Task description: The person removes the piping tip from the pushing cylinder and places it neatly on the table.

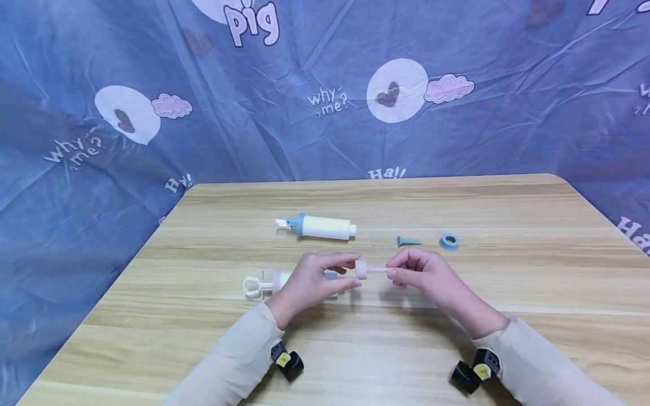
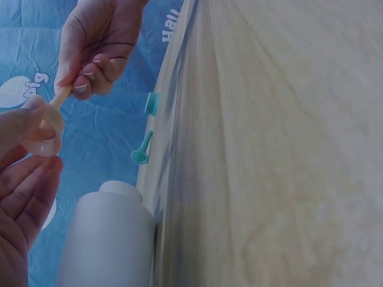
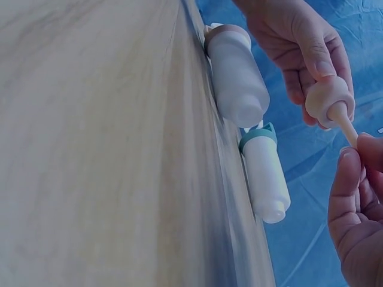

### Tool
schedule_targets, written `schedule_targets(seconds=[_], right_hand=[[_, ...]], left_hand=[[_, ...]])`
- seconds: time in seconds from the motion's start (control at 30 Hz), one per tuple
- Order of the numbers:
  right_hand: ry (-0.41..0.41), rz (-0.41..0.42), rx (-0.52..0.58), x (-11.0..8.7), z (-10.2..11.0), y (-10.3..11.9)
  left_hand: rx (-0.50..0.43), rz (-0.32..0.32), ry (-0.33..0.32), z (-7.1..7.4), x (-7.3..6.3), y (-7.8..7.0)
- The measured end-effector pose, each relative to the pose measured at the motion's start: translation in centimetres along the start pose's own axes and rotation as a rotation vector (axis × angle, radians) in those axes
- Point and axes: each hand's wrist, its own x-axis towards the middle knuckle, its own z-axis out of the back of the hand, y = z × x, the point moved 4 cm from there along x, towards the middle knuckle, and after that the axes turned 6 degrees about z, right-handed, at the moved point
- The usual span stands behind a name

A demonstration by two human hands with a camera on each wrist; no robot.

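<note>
Both hands hold a small pink nozzle piece (image 1: 363,269) just above the wooden table (image 1: 508,214). My left hand (image 1: 351,272) pinches its wide round end between thumb and fingers. My right hand (image 1: 394,270) pinches its thin tip. The left wrist view shows the pink piece (image 2: 45,129) between the left hand (image 2: 24,179) and the right hand (image 2: 90,66). A white tube with a pink collar and ring handle (image 1: 264,283) lies on the table, partly hidden behind the left hand. In the right wrist view this tube (image 3: 236,75) lies beside the nozzle piece (image 3: 330,100).
Farther back lies a second white tube with a blue collar (image 1: 325,226). A blue nozzle (image 1: 408,241) and a blue ring (image 1: 449,241) lie right of it. A blue printed cloth (image 1: 101,113) hangs behind and around the table.
</note>
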Motion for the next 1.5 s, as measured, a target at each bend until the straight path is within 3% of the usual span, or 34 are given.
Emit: schedule_targets(seconds=[0.57,0.8,1.27,1.5], right_hand=[[0.020,0.045,0.045,0.1,-0.5,0.0],[0.038,0.024,0.045,0.0,-0.9,-0.1],[0.072,0.040,0.085,-0.2,-1.7,-0.3],[0.048,0.038,0.126,-0.2,-1.7,-0.6]], left_hand=[[-0.002,-0.011,0.033,-0.4,0.1,-0.3],[0.008,-0.022,0.031,-0.7,0.0,-0.3],[-0.008,0.008,0.063,-1.3,-0.2,-0.5],[-0.015,0.013,0.059,-1.5,-0.1,-0.6]])
